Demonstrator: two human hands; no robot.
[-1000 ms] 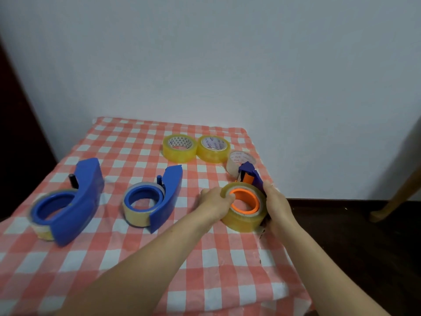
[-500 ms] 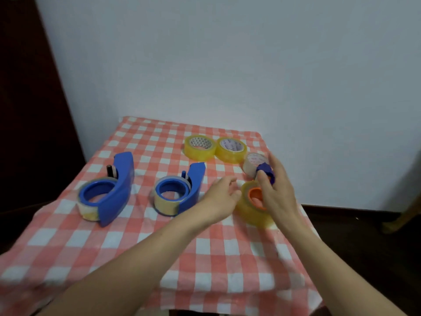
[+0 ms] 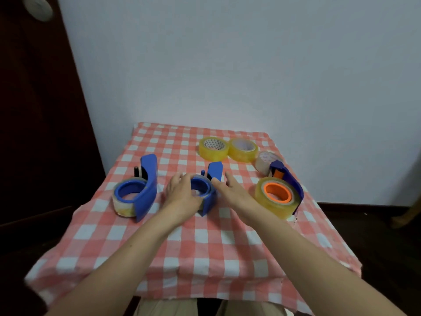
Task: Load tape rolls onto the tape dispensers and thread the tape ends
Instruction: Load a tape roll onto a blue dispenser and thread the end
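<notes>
Three blue tape dispensers lie on the checked cloth, each with a roll on it. The left dispenser [image 3: 139, 195] carries a clear roll. My left hand [image 3: 182, 195] rests on the left side of the middle dispenser [image 3: 208, 188], fingers curled over its roll. Just to that dispenser's right is my right hand [image 3: 232, 190], open with fingers spread, touching or almost touching its blue body. The right dispenser [image 3: 284, 190] has an orange hub and a yellow roll, and neither hand touches it.
Two loose yellow tape rolls [image 3: 213, 148] [image 3: 243, 149] and a clear roll [image 3: 264, 162] sit at the back right of the red-and-white checked table [image 3: 200, 252]. A white wall stands behind; the right table edge drops to a dark floor.
Both hands left the orange-hub dispenser and moved left to the middle dispenser. The camera view shifted, so the table now sits lower and more centred.
</notes>
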